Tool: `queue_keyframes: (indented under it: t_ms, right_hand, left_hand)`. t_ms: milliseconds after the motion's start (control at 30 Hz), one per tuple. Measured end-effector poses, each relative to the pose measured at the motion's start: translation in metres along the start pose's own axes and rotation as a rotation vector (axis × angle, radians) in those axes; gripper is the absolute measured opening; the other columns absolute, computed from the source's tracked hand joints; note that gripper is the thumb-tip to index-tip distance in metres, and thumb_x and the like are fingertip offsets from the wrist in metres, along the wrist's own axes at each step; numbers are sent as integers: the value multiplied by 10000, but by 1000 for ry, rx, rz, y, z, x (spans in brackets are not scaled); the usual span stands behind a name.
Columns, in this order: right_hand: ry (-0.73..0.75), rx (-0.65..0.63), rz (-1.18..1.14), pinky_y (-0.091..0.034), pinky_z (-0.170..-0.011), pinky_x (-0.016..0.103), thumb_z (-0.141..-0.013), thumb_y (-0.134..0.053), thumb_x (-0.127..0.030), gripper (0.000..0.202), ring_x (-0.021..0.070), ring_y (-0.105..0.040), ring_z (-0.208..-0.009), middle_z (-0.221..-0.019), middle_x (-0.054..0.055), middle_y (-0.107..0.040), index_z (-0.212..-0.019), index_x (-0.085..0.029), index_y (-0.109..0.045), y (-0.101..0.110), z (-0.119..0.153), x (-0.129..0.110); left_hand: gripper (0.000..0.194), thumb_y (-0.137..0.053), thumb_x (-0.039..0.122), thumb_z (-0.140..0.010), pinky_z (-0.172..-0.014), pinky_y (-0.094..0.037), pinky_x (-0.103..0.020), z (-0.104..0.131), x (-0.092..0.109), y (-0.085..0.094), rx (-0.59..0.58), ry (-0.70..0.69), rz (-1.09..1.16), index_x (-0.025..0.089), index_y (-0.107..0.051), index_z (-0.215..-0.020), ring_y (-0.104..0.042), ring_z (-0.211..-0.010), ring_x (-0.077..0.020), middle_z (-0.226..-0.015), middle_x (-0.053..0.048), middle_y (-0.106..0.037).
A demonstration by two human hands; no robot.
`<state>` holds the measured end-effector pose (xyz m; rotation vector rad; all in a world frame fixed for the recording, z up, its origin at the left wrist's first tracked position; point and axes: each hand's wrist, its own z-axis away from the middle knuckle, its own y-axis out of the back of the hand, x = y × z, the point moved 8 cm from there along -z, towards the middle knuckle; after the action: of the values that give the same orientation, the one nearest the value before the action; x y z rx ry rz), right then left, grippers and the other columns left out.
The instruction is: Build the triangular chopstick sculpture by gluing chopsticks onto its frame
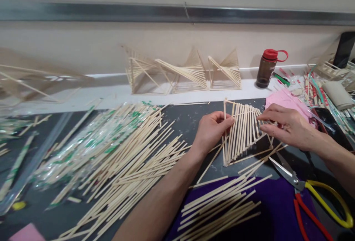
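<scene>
On the dark table stands a small frame of thin wooden sticks (241,131), with a slanted row of sticks glued side by side. My left hand (212,130) pinches the upright stick at the frame's left side between thumb and fingers. At the right side, my right hand (288,124) has its fingers stretched out and thumb apart, fingertips at the last sticks of the row. Whether they touch them is hard to tell. Scissors with one red and one yellow handle (298,185) lie partly open below my right hand.
Loose sticks (146,167) and plastic-wrapped chopsticks (111,133) spread over the left. More sticks (219,207) lie on purple cloth (277,204) in front. Finished twisted stick frames (183,72) stand by the wall, with a red-capped bottle (264,70) and pink paper (288,102) rightward.
</scene>
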<state>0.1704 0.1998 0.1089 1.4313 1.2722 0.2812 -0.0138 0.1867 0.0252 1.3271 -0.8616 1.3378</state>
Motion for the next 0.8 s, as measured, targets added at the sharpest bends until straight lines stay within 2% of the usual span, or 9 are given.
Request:
queue_keyframes:
  t_ms: [467, 667, 800]
  right_hand:
    - [-18, -8, 42, -495, -679, 280, -919, -535, -328, 250, 155, -614, -811, -922, 71, -635, -1033, -160, -680, 1, 1, 3]
    - [14, -4, 49, -501, -667, 274, -923, -528, -306, 228, 155, -617, -811, -898, 66, -647, -990, -156, -684, 1, 0, -1]
    - [17, 54, 112, -518, -740, 326, -918, -545, -345, 266, 182, -629, -868, -966, 85, -651, -1071, -165, -668, 7, 1, -1]
  left_hand:
    - [160, -681, 306, -675, -480, -372, -218, -2, -2, -1, -12, -26, -24, 156, -626, -674, -490, -466, -87, -532, 25, -573]
    - [172, -705, 303, -636, -531, -381, -229, 0, -5, -5, -107, 51, 75, 157, -618, -664, -479, -507, -79, -609, 16, -609]
    - [191, -737, 305, -583, -551, -375, -232, 2, -5, -7, -192, 117, 118, 158, -620, -620, -466, -526, -74, -620, 17, -611]
